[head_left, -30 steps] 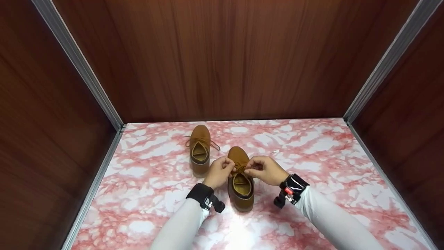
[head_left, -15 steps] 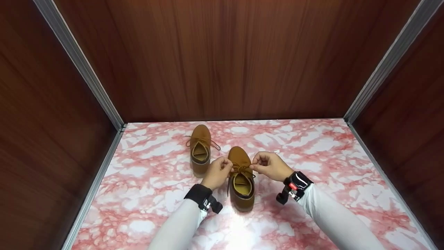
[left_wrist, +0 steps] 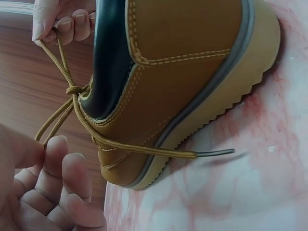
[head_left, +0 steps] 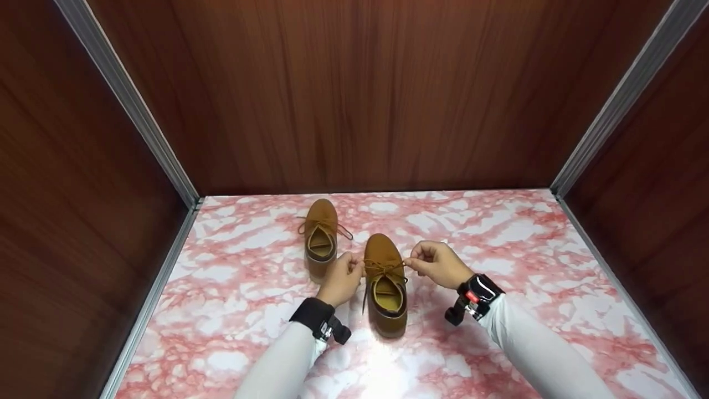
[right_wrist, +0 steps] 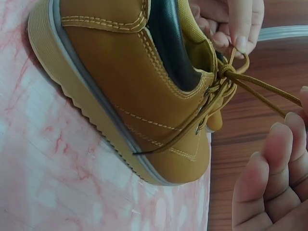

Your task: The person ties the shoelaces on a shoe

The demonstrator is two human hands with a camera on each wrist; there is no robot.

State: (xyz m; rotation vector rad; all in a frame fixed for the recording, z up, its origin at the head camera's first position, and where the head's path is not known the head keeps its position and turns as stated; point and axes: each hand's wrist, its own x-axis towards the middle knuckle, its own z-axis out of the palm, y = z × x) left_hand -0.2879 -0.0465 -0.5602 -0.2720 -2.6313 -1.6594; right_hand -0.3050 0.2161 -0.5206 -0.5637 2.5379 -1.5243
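A tan lace-up shoe (head_left: pixel 381 246) with a dark collar stands on the patterned surface, toe pointing away. Its brown shoelace (left_wrist: pixel 74 90) is knotted in a bow at the throat. My left hand (head_left: pixel 342 278) pinches one loop of the bow between thumb and fingertips, at the shoe's left side. On the opposite side my right hand (head_left: pixel 440 266) pinches the other loop, and both loops are drawn out sideways. One loose lace end (left_wrist: pixel 216 153) hangs down the shoe's left flank; another lies along the right flank in the right wrist view.
A matching tan shoe (head_left: pixel 321 210), its lace also in a bow, stands farther back to the left, close to my left hand. The red-and-white marbled surface (head_left: pixel 498 332) is bounded by brown wood-grain panels (head_left: pixel 354 100) with grey metal edging (head_left: pixel 615 100).
Both hands have moved apart from the shoe's throat, the right hand outward to the right, the left slightly left. The bow's loops are pulled out wider. The shoes have hardly moved.
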